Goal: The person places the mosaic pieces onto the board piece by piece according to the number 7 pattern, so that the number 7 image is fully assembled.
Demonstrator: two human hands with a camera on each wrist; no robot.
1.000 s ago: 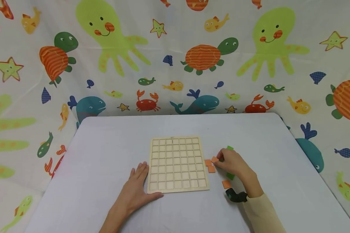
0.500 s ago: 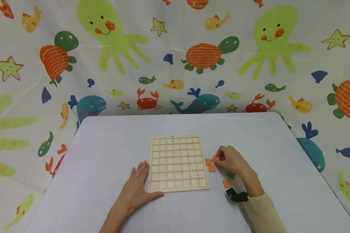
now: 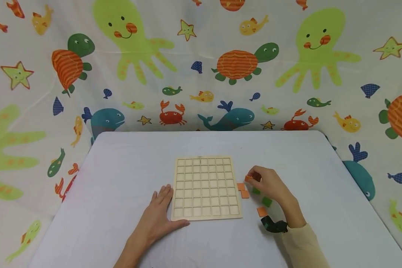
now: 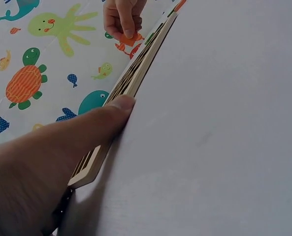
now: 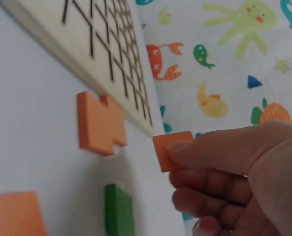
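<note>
A square wooden board (image 3: 206, 186) with a grid of shallow cells, all bare, lies on the white table. My left hand (image 3: 154, 214) rests at its near left corner, fingers straight along the left edge and thumb along the near edge. In the left wrist view the thumb (image 4: 111, 113) touches the board's side. Right of the board, my right hand (image 3: 269, 184) pinches an orange square tile (image 5: 165, 150) between thumb and fingers, raised off the table. Two more orange tiles (image 3: 245, 194) lie against each other by the board's right edge.
Green tiles (image 3: 267, 201) lie below and beside the right hand, with another orange tile (image 3: 262, 211) nearer me. A black wrist device (image 3: 274, 225) sits on the right wrist. Behind the table (image 3: 137, 156) hangs a cloth (image 3: 181, 82) printed with sea animals.
The right hand has picked its orange tile up from the table and lifted it slightly. A green tile formerly hidden under that hand now shows. The left hand stays at the board.
</note>
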